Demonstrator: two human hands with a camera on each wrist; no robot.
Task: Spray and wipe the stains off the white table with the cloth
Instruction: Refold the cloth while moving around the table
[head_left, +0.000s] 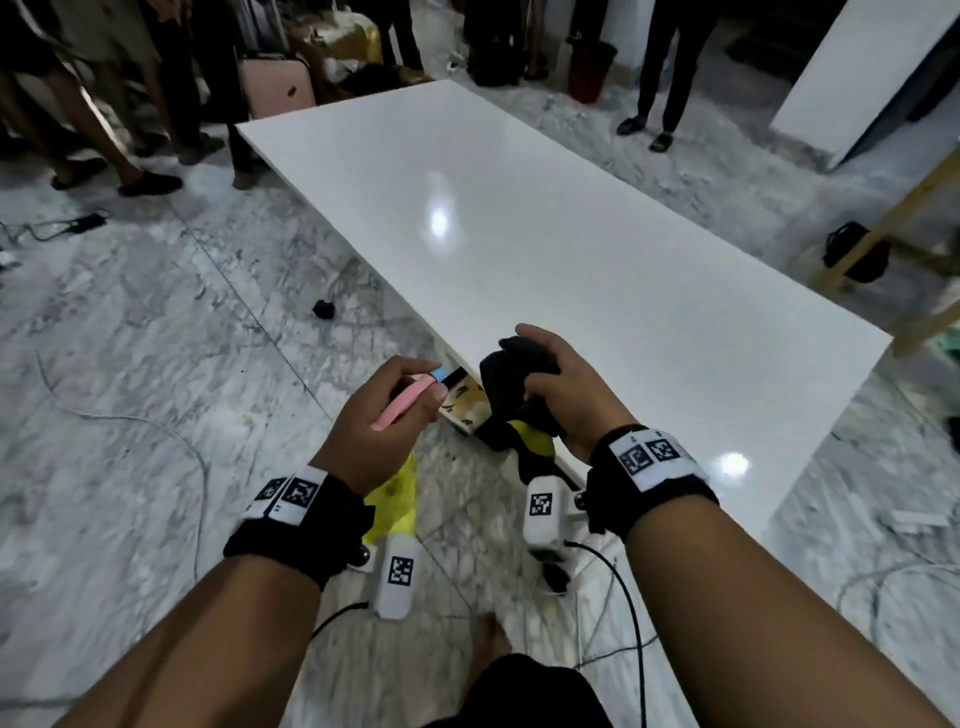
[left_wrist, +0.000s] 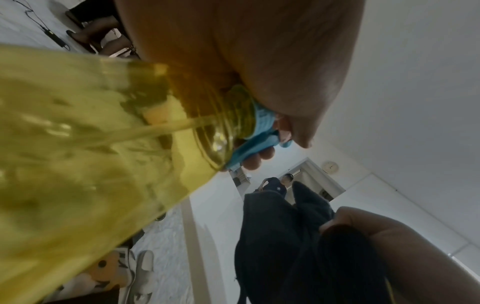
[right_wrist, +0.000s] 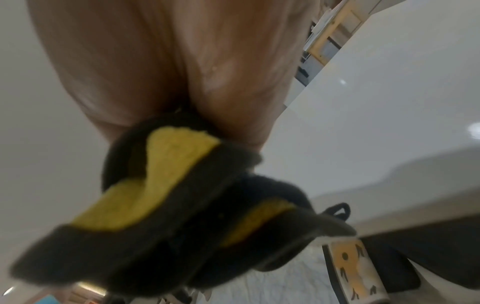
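At the near corner of a long white table (head_left: 545, 218), seen from the head camera, two bare hands hover side by side. The left hand (head_left: 387, 415) is curled around the top of a spray bottle (head_left: 402, 397), with a pink trigger and blue nozzle showing between its fingers; the yellow body hangs below the wrist, over the marble floor (head_left: 130, 322) just off the table's edge. The right hand (head_left: 558, 387) is closed around a bunched dark cloth (head_left: 511, 382) with yellow patches, held at the table's corner. No stains are visible on the glossy top from here. People's legs stand at the far end.

From the left wrist camera, the bottle's translucent yellow body (left_wrist: 85, 156) fills the picture, liquid inside it, with the fingers (left_wrist: 255, 161) wrapped at the blue neck. This view alone shows the bottle is partly full, so it probably carries some weight and is best gripped at the neck, as it is. The cloth (left_wrist: 280, 242) hangs nearby.

From the right wrist camera, the cloth (right_wrist: 182, 197) trails from the palm (right_wrist: 166, 67), its fuzzy black border and yellow panels clear only here. It looks soft, light and limp, and would wipe best flattened under the palm.
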